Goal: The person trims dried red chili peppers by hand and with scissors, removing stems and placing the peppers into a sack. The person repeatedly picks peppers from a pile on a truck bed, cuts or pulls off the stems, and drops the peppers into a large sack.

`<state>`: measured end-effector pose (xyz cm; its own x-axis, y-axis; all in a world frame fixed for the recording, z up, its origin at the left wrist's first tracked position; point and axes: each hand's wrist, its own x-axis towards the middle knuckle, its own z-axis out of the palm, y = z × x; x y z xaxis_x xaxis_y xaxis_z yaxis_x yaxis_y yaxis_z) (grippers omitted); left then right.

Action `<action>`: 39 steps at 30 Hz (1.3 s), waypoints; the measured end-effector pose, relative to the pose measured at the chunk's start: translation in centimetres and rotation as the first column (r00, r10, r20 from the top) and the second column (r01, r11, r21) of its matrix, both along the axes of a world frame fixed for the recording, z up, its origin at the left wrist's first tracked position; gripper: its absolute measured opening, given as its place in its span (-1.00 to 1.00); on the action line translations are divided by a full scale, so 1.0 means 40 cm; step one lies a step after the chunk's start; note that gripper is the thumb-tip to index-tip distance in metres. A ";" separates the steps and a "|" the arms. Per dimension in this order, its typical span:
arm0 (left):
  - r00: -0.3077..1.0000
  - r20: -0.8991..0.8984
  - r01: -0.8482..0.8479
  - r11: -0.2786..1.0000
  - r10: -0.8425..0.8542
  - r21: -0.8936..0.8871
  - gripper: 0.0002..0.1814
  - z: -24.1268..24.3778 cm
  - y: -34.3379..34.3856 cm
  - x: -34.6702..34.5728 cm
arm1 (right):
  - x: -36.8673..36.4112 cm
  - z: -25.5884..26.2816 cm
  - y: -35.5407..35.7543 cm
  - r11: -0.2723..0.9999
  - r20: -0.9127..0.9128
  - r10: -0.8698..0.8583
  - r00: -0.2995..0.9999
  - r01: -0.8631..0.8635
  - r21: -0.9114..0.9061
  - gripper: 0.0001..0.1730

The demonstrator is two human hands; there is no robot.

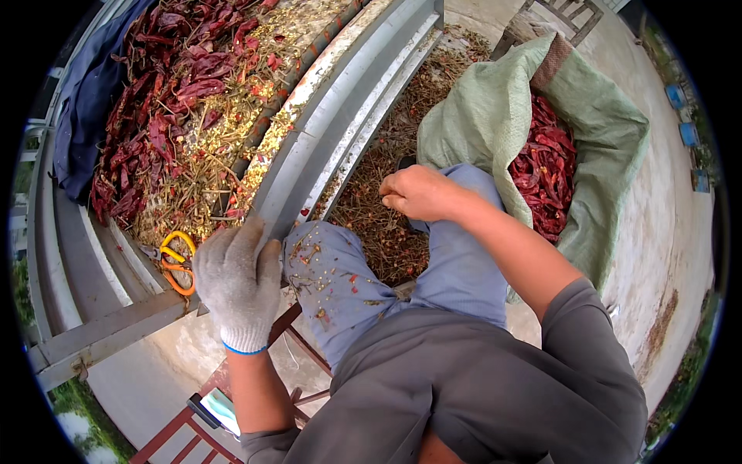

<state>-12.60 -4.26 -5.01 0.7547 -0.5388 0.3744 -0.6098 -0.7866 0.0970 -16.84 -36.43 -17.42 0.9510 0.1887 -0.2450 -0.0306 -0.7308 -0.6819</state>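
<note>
My left hand, in a knitted grey-white glove with a blue hem, is at the near edge of a metal-framed table. Its fingers point to the scattered seeds and stalks, and its palm is hidden. Just left of the glove lie scissors with yellow and orange handles. Dried red chilli peppers are heaped on the tabletop beyond. My bare right hand hangs over my right knee with curled fingers; nothing shows in it. To its right stands an open green woven sack holding dried red chillies.
Chilli stalks and debris cover the floor between my legs. The table's metal rail runs past my left knee. Blue cloth hangs over the far-left side. A wooden chair stands behind the sack, and a red-brown chair is at lower left.
</note>
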 end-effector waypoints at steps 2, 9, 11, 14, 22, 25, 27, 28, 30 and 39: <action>0.989 0.130 0.059 0.996 -0.068 0.066 -0.52 0.031 0.024 0.064 | 0.041 -0.068 0.031 0.987 -0.188 0.054 0.981 -0.081 -0.138 -0.66; 1.000 -0.029 0.002 0.957 0.007 0.289 -0.23 -0.045 0.081 0.161 | -0.006 -0.450 0.135 0.976 -0.529 -0.167 0.832 0.064 -0.206 -0.63; 0.999 -0.037 -0.014 0.951 0.027 0.308 -0.22 -0.036 0.082 0.155 | -0.066 -0.570 0.144 0.956 -0.608 -0.293 0.738 0.242 -0.168 -0.68; 0.999 -0.048 0.021 0.952 -0.006 0.304 -0.25 -0.050 0.073 0.162 | -0.165 -0.840 0.148 0.678 -0.744 -0.571 0.347 0.711 -0.188 -0.75; 0.992 -0.127 0.034 0.944 0.008 0.328 -0.34 -0.042 0.113 0.142 | -0.236 -1.088 0.183 0.085 -0.817 -0.544 -0.191 0.956 -0.280 -0.77; 0.980 -0.180 0.117 0.980 -0.087 0.160 -0.39 -0.027 0.068 0.199 | -0.342 -1.226 0.116 -0.119 -0.947 -0.239 -0.213 0.975 -0.189 -0.74; 0.978 -0.140 0.165 0.984 -0.154 0.072 -0.38 -0.026 0.045 0.233 | -0.378 -1.292 0.077 -0.158 -0.929 -0.218 -0.299 0.950 -0.269 -0.72; 0.973 -0.182 0.154 0.986 -0.141 0.062 -0.33 -0.034 0.043 0.229 | -0.365 -1.282 0.042 -0.142 -0.900 -0.270 -0.341 0.939 -0.313 -0.72; 0.968 -0.241 0.093 0.994 -0.075 0.065 -0.29 -0.014 0.069 0.217 | -0.314 -1.242 0.043 -0.159 -0.801 -0.350 -0.486 0.873 -0.460 -0.71; 0.966 -0.246 0.105 0.990 -0.080 0.089 -0.30 0.004 0.034 0.212 | -0.271 -1.180 0.100 -0.262 -0.893 -0.308 -0.327 0.932 -0.250 -0.78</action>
